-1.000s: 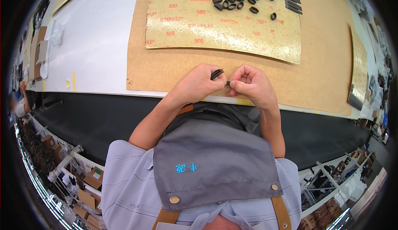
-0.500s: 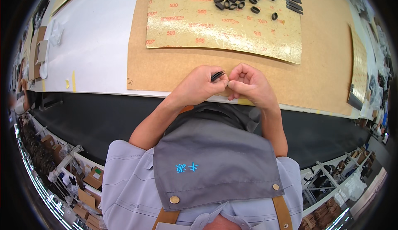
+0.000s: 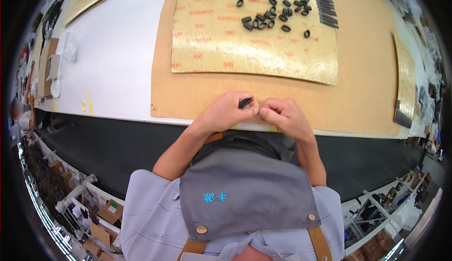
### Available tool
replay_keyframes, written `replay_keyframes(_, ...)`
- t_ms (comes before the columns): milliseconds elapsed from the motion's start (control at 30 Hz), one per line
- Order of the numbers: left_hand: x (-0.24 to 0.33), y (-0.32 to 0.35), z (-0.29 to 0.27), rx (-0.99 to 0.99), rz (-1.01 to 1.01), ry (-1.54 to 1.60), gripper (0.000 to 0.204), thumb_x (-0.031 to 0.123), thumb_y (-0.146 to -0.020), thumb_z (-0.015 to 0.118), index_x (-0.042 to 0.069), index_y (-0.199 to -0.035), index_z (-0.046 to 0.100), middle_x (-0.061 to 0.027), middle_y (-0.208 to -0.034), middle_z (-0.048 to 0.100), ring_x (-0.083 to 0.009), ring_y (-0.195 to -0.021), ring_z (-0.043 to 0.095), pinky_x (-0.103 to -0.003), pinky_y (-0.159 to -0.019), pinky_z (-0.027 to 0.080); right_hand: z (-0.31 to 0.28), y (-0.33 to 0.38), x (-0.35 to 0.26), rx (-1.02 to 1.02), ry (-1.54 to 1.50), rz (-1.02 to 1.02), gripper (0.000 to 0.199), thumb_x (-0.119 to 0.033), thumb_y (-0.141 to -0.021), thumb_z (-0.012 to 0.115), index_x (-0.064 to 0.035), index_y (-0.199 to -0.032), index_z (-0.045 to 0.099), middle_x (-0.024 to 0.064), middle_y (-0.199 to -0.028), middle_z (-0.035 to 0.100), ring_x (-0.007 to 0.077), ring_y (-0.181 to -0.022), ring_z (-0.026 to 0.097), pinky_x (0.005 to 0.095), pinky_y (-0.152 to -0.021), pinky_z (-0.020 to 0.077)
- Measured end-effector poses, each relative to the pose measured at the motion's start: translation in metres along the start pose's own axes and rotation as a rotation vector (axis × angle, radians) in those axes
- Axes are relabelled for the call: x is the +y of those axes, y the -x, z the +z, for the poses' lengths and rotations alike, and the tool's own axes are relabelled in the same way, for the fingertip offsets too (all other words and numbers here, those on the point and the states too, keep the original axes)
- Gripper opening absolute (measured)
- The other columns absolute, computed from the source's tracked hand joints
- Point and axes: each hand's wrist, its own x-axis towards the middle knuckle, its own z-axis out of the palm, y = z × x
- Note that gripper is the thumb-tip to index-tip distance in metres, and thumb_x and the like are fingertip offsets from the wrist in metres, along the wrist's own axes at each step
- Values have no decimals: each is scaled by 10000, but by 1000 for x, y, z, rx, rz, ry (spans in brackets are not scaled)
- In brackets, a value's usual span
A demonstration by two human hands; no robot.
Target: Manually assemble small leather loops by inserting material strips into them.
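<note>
A white desk (image 3: pixel 117 68) carries a wide brown board (image 3: pixel 367 87) whose near edge lies along the desk's near edge. On the board's far half lies a glittering gold sheet (image 3: pixel 226 49), with a scatter of small black loops (image 3: pixel 268 7) near its far edge. At the board's near edge, the left hand (image 3: pixel 226 112) is curled and pinches a small black loop (image 3: pixel 245 103) between thumb and fingers. The right hand (image 3: pixel 282 115), fingers bunched together, sits just beside it, thumb tips almost meeting.

Black loops (image 3: pixel 263 18) scattered on a gold sheet (image 3: pixel 226 49) atop brown board (image 3: pixel 367 72).
</note>
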Motion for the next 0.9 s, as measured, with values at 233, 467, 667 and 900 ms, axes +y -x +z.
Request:
replay_keyframes(233, -1, 2, -2, -22, 8, 81, 131, 161, -854, 627, 52, -827, 560, 59, -623, 435, -16, -499, 350, -199, -433, 279, 5, 3, 4, -26, -97, 6, 249, -207, -890, 545, -4, -750, 577, -12, -573, 482, 42, -488, 409, 224, -425, 337)
replay_keyframes(467, 0, 5, -3, -70, -85, 205, 154, 188, -905, 572, 35, -900, 553, 29, -646, 442, -45, -526, 378, -210, -467, 307, 7, 1, 12, 11, -73, -115, 247, -201, -880, 565, 9, -753, 592, -6, -581, 502, 56, -504, 416, 240, -455, 346)
replay_keyframes(667, -17, 3, 0, 47, 93, 866, 319, 256, -978, 402, -13, -1106, 518, -91, -920, 595, -220, -874, 597, -388, -807, 495, -15, -42, -49, 533, 113, -251, 211, -132, -826, 645, 40, -940, 605, 46, -678, 598, 61, -543, 476, 231, -507, 396)
replay_keyframes(900, -9, 2, 15, 113, 297, 872, 401, 269, -986, 388, -24, -1254, 446, -170, -1371, 393, -246, -1287, 367, -407, -1056, 322, 27, -22, -22, 266, 53, -172, 153, -109, -812, 658, 26, -881, 635, 23, -642, 571, 55, -558, 467, 219, -521, 394)
